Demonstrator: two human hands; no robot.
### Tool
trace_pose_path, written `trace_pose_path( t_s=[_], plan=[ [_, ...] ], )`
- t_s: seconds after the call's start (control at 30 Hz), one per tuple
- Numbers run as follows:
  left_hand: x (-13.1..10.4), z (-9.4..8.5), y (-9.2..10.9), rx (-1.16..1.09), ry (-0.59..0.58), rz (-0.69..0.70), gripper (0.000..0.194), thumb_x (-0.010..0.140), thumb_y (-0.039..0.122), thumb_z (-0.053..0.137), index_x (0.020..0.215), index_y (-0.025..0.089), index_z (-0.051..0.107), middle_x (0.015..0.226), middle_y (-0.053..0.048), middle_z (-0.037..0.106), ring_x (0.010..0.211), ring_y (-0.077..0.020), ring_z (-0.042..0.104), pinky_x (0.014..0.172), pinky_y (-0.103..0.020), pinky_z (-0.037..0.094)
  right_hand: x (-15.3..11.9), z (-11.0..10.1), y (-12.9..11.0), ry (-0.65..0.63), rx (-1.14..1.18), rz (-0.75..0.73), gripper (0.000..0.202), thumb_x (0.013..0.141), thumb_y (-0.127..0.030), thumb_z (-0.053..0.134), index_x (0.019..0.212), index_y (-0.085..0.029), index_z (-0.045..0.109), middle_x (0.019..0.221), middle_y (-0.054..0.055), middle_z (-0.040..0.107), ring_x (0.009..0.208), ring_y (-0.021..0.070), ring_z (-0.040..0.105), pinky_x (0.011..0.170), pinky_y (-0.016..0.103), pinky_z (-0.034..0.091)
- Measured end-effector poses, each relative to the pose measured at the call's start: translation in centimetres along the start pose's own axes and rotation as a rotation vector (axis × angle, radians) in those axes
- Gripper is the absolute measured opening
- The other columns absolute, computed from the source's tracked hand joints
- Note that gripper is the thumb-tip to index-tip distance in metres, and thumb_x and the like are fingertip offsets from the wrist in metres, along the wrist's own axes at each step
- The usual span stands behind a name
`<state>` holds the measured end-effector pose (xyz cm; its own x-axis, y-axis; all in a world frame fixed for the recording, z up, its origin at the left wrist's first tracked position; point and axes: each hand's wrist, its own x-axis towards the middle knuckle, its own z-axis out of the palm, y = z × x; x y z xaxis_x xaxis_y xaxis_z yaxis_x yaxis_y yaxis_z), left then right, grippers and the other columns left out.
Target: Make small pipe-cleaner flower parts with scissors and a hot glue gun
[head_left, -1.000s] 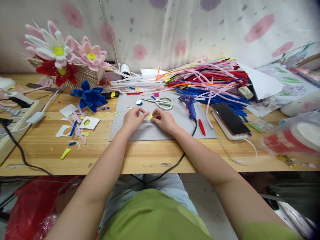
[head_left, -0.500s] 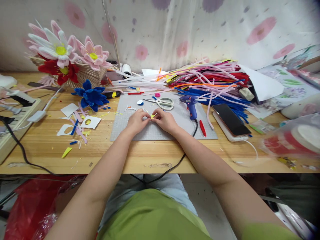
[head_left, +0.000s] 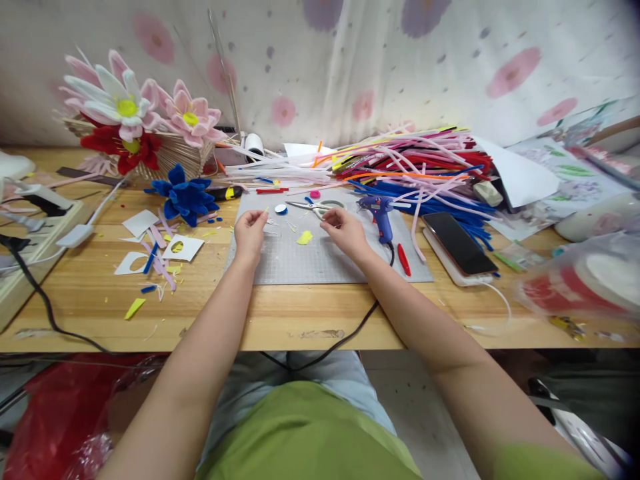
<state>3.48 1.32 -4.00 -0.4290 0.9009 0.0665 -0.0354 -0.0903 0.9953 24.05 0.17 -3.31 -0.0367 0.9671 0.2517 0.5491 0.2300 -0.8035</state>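
Observation:
My left hand [head_left: 251, 235] is above the left part of the grey cutting mat [head_left: 295, 267], thumb and fingertips pinched on a thin yellow sliver [head_left: 267, 210]. Between my hands a small yellow piece [head_left: 305, 237] with an uneven edge lies flat on the mat. My right hand [head_left: 346, 231] is at the handles of the scissors [head_left: 310, 206], its fingers bent and apart. Nothing shows in its grasp. The scissors' blades point left, towards a small round white-topped disc with a blue rim [head_left: 281, 209].
A blue glue gun [head_left: 381, 217] and a red tool [head_left: 404, 260] lie on the mat's right side. Pipe cleaners [head_left: 400, 160] are heaped behind. At left are a blue flower [head_left: 183, 195] and scraps [head_left: 159, 257]; at right, a phone [head_left: 459, 243]. A black cable crosses the front edge.
My hands have parted, the left moving left and the right moving right towards the scissors' handles. The yellow piece between my fingers now lies on the mat.

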Motion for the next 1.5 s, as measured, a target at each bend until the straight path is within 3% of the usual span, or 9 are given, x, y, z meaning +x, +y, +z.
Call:
trace_pose_path(
  t_s=[0.2, 0.4, 0.53, 0.63, 0.73, 0.83, 1.07, 1.27, 1.5],
  plan=[
    [-0.2, 0.1, 0.8, -0.032, 0.004, -0.068, 0.008, 0.071, 0.019, 0.056, 0.065, 0.017, 0.051, 0.063, 0.004, 0.051, 0.06, -0.0068, 0.049, 0.065, -0.02, 0.041, 2.1, 2.5, -1.9, -0.247, -0.184, -0.057, 0.028, 0.068, -0.019, 0.063, 0.094, -0.021, 0.054, 0.081, 0.0, 0.066, 0.074, 0.0146, 0.057, 0.07, 0.029, 0.042],
    [-0.5, 0.3, 0.8, 0.086, 0.007, -0.074, 0.007, 0.072, 0.021, 0.052, 0.066, 0.018, 0.051, 0.065, 0.002, 0.054, 0.063, -0.0085, 0.052, 0.061, -0.02, 0.041, 2.2, 5.7, -1.6, -0.195, -0.299, -0.18, 0.028, 0.072, -0.014, 0.056, 0.1, -0.019, 0.052, 0.082, 0.003, 0.066, 0.084, 0.0189, 0.055, 0.079, 0.034, 0.041],
    [-0.4, 0.3, 0.3, 0.132, -0.009, -0.04, 0.011, 0.075, 0.023, 0.05, 0.065, 0.018, 0.052, 0.065, 0.001, 0.055, 0.064, -0.0095, 0.052, 0.063, -0.021, 0.043, 1.8, 5.0, -1.6, -0.159, -0.221, -0.168, 0.028, 0.074, -0.014, 0.052, 0.101, -0.02, 0.051, 0.085, 0.003, 0.065, 0.081, 0.0177, 0.056, 0.079, 0.034, 0.042],
    [-0.4, 0.0, -0.1, 0.257, 0.0, 0.088, 0.01, 0.075, 0.024, 0.054, 0.068, 0.018, 0.054, 0.073, -0.001, 0.057, 0.071, -0.0107, 0.054, 0.069, -0.023, 0.044, 1.6, 3.7, -1.6, -0.181, -0.122, -0.173, 0.031, 0.074, -0.015, 0.052, 0.104, -0.021, 0.049, 0.084, 0.001, 0.063, 0.075, 0.0149, 0.057, 0.074, 0.031, 0.043],
    [-0.6, -0.2, -0.2, 0.381, -0.03, 0.23, 0.007, 0.074, 0.025, 0.057, 0.073, 0.017, 0.058, 0.083, -0.003, 0.058, 0.076, -0.0112, 0.054, 0.073, -0.024, 0.045, 1.6, 2.8, -1.3, -0.278, 0.016, -0.163, 0.033, 0.07, -0.014, 0.053, 0.101, -0.021, 0.048, 0.076, -0.002, 0.06, 0.065, 0.0117, 0.055, 0.067, 0.028, 0.044],
    [-1.0, -0.1, -0.5, 0.447, -0.167, 0.283, 0.008, 0.075, 0.025, 0.058, 0.076, 0.018, 0.061, 0.083, -0.003, 0.06, 0.074, -0.0119, 0.055, 0.072, -0.026, 0.045, 1.8, 2.9, -0.8, -0.397, 0.249, -0.103, 0.03, 0.066, -0.018, 0.058, 0.095, -0.02, 0.049, 0.074, -0.003, 0.059, 0.064, 0.0104, 0.056, 0.064, 0.026, 0.046],
    [-1.6, 0.6, -1.4, 0.474, -0.398, 0.228, 0.014, 0.076, 0.028, 0.055, 0.075, 0.017, 0.062, 0.074, -0.002, 0.063, 0.069, -0.0131, 0.056, 0.067, -0.026, 0.043, 2.1, 3.9, -0.5, -0.375, 0.552, -0.002, 0.037, 0.059, -0.02, 0.063, 0.092, -0.021, 0.046, 0.072, -0.004, 0.061, 0.066, 0.0101, 0.059, 0.065, 0.025, 0.047],
    [-1.4, 0.6, -1.5, 0.45, -0.412, 0.143, 0.012, 0.073, 0.029, 0.058, 0.073, 0.018, 0.063, 0.07, 0.0, 0.065, 0.064, -0.0128, 0.057, 0.063, -0.026, 0.043, 2.4, 4.1, 0.0, -0.238, 0.531, 0.034, 0.038, 0.06, -0.021, 0.064, 0.091, -0.022, 0.043, 0.07, -0.006, 0.062, 0.062, 0.0096, 0.058, 0.063, 0.025, 0.047],
    [-1.7, 0.7, -1.1, 0.497, -0.425, 0.153, 0.011, 0.071, 0.028, 0.059, 0.07, 0.018, 0.064, 0.068, -0.001, 0.066, 0.063, -0.0133, 0.058, 0.062, -0.026, 0.043, 2.3, 4.1, 0.2, -0.268, 0.476, -0.011, 0.04, 0.062, -0.023, 0.066, 0.094, -0.022, 0.042, 0.072, -0.004, 0.063, 0.064, 0.0102, 0.059, 0.066, 0.027, 0.048]
  ],
)
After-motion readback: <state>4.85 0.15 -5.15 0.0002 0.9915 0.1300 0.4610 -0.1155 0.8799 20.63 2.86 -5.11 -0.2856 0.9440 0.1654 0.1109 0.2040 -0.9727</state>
